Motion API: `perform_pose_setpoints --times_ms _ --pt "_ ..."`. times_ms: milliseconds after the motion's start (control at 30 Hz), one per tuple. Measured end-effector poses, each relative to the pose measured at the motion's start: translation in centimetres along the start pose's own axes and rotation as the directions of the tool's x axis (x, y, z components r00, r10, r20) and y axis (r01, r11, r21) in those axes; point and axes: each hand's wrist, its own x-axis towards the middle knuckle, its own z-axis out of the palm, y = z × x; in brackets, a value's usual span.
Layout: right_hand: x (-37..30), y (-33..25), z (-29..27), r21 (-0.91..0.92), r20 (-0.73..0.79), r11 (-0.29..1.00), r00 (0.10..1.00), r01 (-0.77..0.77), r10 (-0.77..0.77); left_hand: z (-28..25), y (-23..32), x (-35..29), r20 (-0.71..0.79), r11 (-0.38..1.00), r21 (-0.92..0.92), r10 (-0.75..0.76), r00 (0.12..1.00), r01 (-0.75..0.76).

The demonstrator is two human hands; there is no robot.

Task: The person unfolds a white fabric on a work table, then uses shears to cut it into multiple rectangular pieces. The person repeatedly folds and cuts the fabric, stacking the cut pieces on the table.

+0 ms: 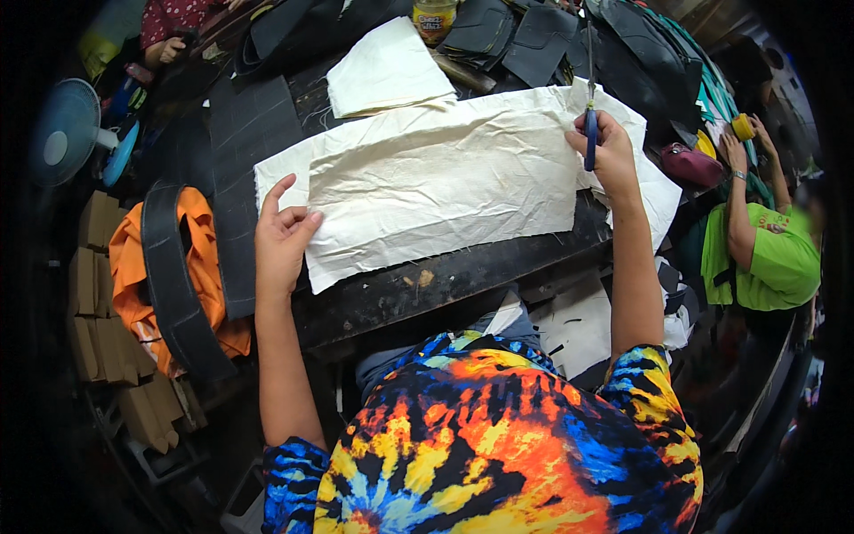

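Observation:
A long, creased piece of off-white cloth lies across the dark table, over more white cloth whose border shows at its left and right. My left hand is at its left end, index finger raised and thumb apart, the thumb tip touching the cloth. At the right end, my right hand is closed around blue-handled scissors, seen edge-on with the slim metal part pointing away from me. Its fingertips meet the cloth's upper right corner. Beyond the long piece rests a folded white cloth.
Black sheets and a jar are at the back. An orange cloth and a curved black strip hang at left, near brown boxes and a fan. At right, a person in green handles a yellow roll.

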Motion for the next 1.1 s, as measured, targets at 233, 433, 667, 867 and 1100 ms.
perform_pose_setpoints --times_ms 233,433,667,867,1100 --pt "0.1 -1.4 0.3 0.060 -0.080 0.990 0.990 0.124 -0.119 -0.2 0.9 1.2 -0.055 0.994 0.091 0.065 0.996 -0.060" --pt "-0.1 -4.5 -2.2 0.278 -0.244 0.852 0.890 0.444 -0.384 -1.6 4.5 1.1 -0.080 0.806 0.074 0.592 0.802 -0.587" --pt "-6.9 -1.8 -5.2 -0.078 0.128 0.996 0.991 0.038 -0.028 -0.5 1.2 -2.6 0.234 0.639 0.644 0.358 0.904 -0.420" --pt "-9.8 0.2 -4.1 -0.219 0.050 0.975 0.997 -0.045 0.058 2.6 0.7 -2.8 0.017 0.654 0.645 0.506 0.862 -0.396" --pt "-9.6 -1.2 6.4 0.025 0.030 0.980 0.980 0.198 -0.199 13.9 0.0 -4.9 0.545 0.534 0.571 0.322 0.774 -0.624"
